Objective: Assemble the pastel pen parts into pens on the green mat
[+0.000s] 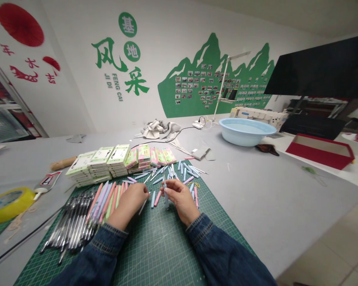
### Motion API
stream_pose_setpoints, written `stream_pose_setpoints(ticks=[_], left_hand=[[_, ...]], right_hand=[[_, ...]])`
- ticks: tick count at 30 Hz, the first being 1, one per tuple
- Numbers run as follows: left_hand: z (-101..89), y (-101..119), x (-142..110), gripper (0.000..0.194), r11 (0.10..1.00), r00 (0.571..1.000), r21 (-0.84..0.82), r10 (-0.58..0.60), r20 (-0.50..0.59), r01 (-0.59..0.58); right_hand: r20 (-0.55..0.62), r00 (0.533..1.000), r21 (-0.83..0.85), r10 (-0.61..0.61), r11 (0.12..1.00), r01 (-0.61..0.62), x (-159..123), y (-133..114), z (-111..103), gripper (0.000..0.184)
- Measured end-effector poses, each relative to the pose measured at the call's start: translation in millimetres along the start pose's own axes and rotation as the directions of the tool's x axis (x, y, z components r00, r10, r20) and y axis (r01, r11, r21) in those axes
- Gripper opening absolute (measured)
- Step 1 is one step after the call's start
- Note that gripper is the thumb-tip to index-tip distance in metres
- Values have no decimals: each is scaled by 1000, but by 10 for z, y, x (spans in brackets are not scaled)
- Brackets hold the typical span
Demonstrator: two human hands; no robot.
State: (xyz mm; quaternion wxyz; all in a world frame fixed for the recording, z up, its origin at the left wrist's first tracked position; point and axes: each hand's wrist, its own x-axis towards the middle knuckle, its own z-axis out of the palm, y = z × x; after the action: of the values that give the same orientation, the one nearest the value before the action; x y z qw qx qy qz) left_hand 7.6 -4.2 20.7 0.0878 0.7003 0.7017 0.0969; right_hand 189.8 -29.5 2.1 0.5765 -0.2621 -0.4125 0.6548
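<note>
My right hand (180, 198) is closed on a light blue pen barrel (166, 197), held upright over the green cutting mat (155, 246). Just left of it, my left hand (133, 200) has its fingers pinched together on a thin, pale pen refill (143, 207) that slants down below the fingertips. Loose pen parts in blue, pink and purple lie beyond and between both hands, among them a pink barrel (158, 198). Beside my left forearm rest a row of pastel pens (103, 200) and a pile of clear pens with black parts (74, 220).
Stacked white-and-green boxes (100, 161) and pink-and-green boxes (145, 155) stand at the mat's far edge. Yellow tape (10, 204) and a glue tube (48, 182) lie left. Farther off are cloth scraps (156, 129), a blue basin (246, 133) and a red box (318, 151).
</note>
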Motion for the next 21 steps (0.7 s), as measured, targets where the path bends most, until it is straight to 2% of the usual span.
stream_pose_setpoints(ticks=[5, 10, 14, 17, 19, 20, 21], left_hand=[[160, 166, 39, 16, 1000, 1000, -1, -20, 9, 20], [187, 194, 36, 17, 998, 998, -16, -63, 17, 63], [186, 198, 58, 15, 992, 996, -93, -80, 31, 83], [84, 192, 90, 15, 980, 997, -183, -77, -3, 75], [-59, 179, 91, 16, 948, 997, -316, -63, -50, 44], [-147, 175, 79, 17, 900, 996, -436, -50, -75, 12], [-237, 175, 59, 19, 786, 994, -617, -35, -105, -37]], right_hand=[[-8, 1000, -10, 0, 1000, 0, 6, -14, -5, 25], [-6, 1000, -20, -8, 1000, 8, 23, -11, -19, 26], [2, 1000, -32, -13, 999, 13, 22, -4, -23, 25], [-9, 1000, -31, -2, 1000, 2, 16, -5, -15, 25], [-16, 1000, -29, 11, 1000, -11, 11, -8, -4, 24], [-18, 1000, -29, 17, 999, -18, 8, -10, 4, 23], [-17, 1000, -31, 22, 999, -23, 4, -13, 15, 23]])
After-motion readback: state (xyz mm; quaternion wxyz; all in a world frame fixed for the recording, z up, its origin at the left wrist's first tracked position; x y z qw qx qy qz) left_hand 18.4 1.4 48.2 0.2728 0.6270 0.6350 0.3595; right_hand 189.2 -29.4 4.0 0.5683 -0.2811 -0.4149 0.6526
